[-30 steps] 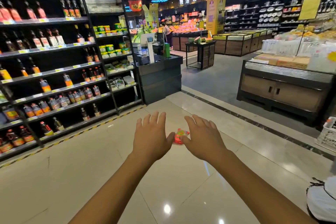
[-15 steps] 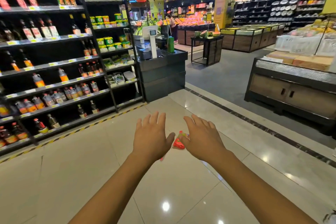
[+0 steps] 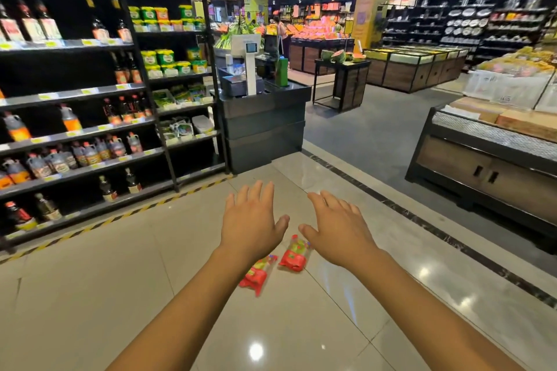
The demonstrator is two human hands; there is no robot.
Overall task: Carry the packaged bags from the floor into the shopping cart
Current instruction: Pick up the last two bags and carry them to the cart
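Note:
Two red packaged bags lie on the shiny tiled floor ahead of me. One bag (image 3: 296, 254) shows between my hands; the other bag (image 3: 256, 273) lies to its left, partly hidden behind my left wrist. My left hand (image 3: 251, 221) and my right hand (image 3: 339, 227) are stretched out palms down in front of me, fingers straight, holding nothing. Both hands hover above the bags without touching them. No shopping cart is in view.
Black shelves (image 3: 78, 135) of bottles line the left side. A dark scale counter (image 3: 265, 126) stands ahead, beyond the tiles. A wooden display counter (image 3: 482, 159) stands to the right across a dark floor strip (image 3: 422, 220).
The view has closed in on the floor. One bag showed between my hands before; now two bags are visible below them. My hands stay spread, a little wider apart.

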